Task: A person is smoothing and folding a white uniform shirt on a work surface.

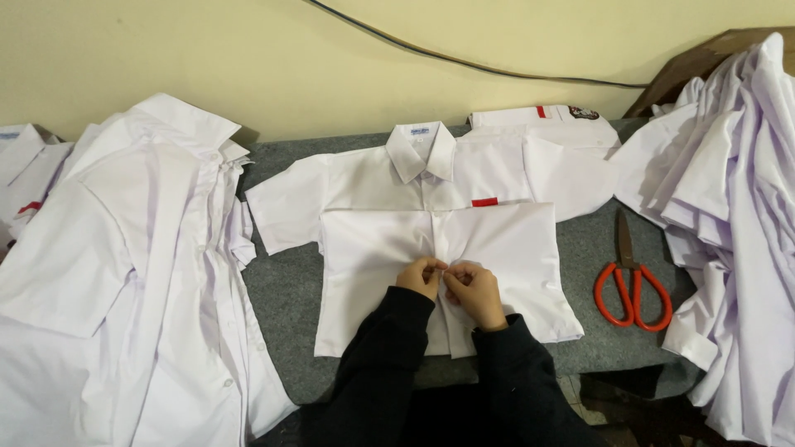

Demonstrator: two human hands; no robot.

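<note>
Left hand (421,276) and right hand (474,290) meet, both pinched on the shirt (513,248) front at mid worktop (286,290). Scissors (632,285) lie right, shirt piles (124,273) left and far right

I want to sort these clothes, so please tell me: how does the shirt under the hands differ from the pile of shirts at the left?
The shirt under the hands lies alone, spread flat on the grey table; the left pile is many shirts heaped loosely. The flat shirt has its lower part folded up, with the left hand and right hand pinching at its front; nobody touches the pile. Both are white with collars.
</note>
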